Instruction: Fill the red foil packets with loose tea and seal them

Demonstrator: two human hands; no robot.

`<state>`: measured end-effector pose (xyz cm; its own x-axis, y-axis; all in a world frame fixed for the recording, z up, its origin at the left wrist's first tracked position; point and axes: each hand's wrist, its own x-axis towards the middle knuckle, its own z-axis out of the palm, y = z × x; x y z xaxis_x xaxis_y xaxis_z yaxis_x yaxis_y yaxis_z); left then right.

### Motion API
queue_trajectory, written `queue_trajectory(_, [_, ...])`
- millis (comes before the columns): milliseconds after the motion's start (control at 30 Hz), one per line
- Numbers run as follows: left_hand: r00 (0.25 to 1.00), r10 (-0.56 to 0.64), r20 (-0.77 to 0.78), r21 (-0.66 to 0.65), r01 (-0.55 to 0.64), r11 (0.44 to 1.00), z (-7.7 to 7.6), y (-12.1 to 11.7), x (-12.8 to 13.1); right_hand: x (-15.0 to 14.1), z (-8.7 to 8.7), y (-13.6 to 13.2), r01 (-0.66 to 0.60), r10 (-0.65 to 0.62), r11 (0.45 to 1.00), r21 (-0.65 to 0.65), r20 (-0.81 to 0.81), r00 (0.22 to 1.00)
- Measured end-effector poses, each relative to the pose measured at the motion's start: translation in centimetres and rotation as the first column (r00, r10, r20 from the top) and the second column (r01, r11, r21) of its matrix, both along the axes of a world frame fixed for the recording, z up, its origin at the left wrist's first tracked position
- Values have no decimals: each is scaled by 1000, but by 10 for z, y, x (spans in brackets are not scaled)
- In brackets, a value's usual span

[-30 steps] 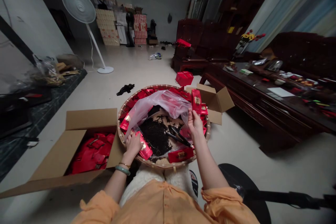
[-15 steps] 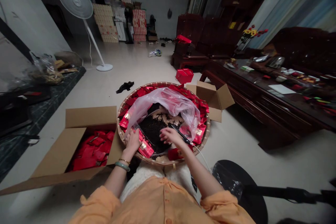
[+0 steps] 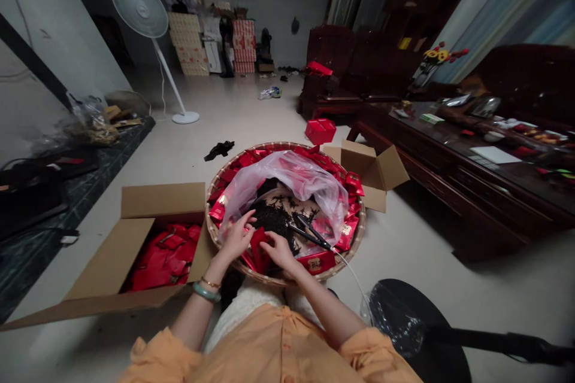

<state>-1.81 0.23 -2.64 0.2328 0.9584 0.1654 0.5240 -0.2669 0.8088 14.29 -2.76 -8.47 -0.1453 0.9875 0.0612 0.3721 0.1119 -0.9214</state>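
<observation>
A round woven basket (image 3: 363, 224) rests at my lap, holding many red foil packets (image 3: 353, 184) around a clear plastic bag (image 3: 287, 164). Dark, twisted dried leaves, like loose tea (image 3: 272, 215), lie within the bag. My right hand (image 3: 279, 249) pinches the edge of a red packet (image 3: 257, 250) raised at the basket's near side. On that packet's left is my left hand (image 3: 239, 238), fingers stretched and apart; whether its thumb touches the packet is unclear. A black two-armed clamp tool (image 3: 313, 233) with a white cord lies on the right, its arms apart.
An open carton (image 3: 96, 257) of red packets stands left of the basket, another open carton (image 3: 375, 167) behind right. A black round stand base (image 3: 420, 329) is at lower right. A white fan (image 3: 185, 117), a red box (image 3: 320, 130) and a dark wooden table (image 3: 426, 173) stand farther off.
My right hand has moved left from beside the clamp tool to the red packet. That packet now stands raised instead of lying flat. My left hand's fingers have spread. The clamp tool's arms show apart.
</observation>
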Motion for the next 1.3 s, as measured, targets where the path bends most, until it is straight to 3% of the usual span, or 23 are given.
queue_trajectory(133, [993,-114,10,70,113,991,11,-10,14,12,24,-1,23,-30,972,235,26,999])
queue_trajectory(233, [991,-130,-17,80,131,988,12,-11,18,20,41,-4,-102,9,907,409,221,975])
queue_trajectory(333, [993,-115,-31,60,117,991,10,-11,18,24,47,-8,-187,-1,862,472,369,929])
queue_trajectory(633, [994,-110,26,57,109,992,12,-18,23,26,58,-10,-243,-52,836,492,513,857])
queue_trajectory(867, [995,-98,11,77,97,992,10,-18,24,28,59,-14,-362,-76,767,530,634,770])
queue_trajectory(1000, [991,-134,-4,43,134,990,10,-22,28,27,59,-7,-312,-85,833,458,662,745])
queue_trajectory(1100, [984,-177,-6,9,177,984,8,-27,31,29,56,0,-339,2,876,343,700,714])
queue_trajectory(1200, [982,-188,18,-43,189,981,1,-32,33,36,53,2,-423,109,864,272,720,686])
queue_trajectory(1300, [983,-151,106,-76,160,984,-10,-32,32,44,55,2,-417,101,864,282,714,693])
